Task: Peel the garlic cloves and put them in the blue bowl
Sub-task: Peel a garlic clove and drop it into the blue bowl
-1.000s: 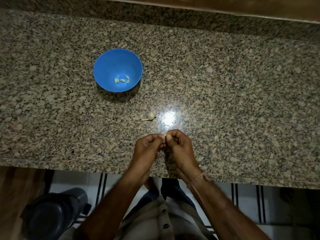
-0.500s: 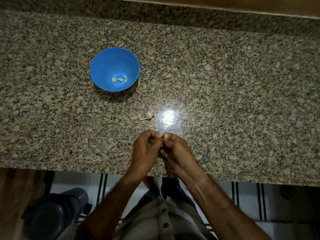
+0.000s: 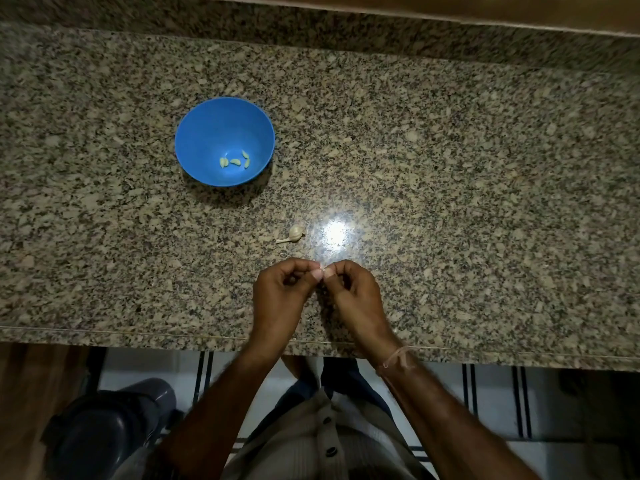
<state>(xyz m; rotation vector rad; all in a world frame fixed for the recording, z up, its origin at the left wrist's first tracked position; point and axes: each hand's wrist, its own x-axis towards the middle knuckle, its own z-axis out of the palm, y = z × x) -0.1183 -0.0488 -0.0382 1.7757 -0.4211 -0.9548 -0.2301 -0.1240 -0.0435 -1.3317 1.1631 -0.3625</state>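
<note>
At the far left, below the desk's front edge, a dark bin (image 3: 104,434) stands on the floor, well clear of the work. On the desk (image 3: 450,202) the blue bowl (image 3: 194,133) sits left of centre, upright, with a few peeled cloves (image 3: 235,162) lying in its bottom. Between the bowl and the hands lies a small garlic piece (image 3: 295,233) with a thin stalk, its skin on, just beside a bright glare (image 3: 334,233) on the stone. Nearer the front edge, the left hand (image 3: 280,292) curls its grip onto a clove (image 3: 322,269), thumb and fingertips pinching one side. The right hand (image 3: 356,296), a thread (image 3: 398,358) at its wrist, pinches the other side. Only a pale sliver of the clove shows between the thumbnails. Such a clove is likely very light, firm but easily bruised, and slick once bare, with dry papery skin that tears in flakes. It is best held by the ends while a nail lifts the skin at the tip. Nothing stands between the hands and the bowl except the garlic piece, which a reach should pass to one side.
</note>
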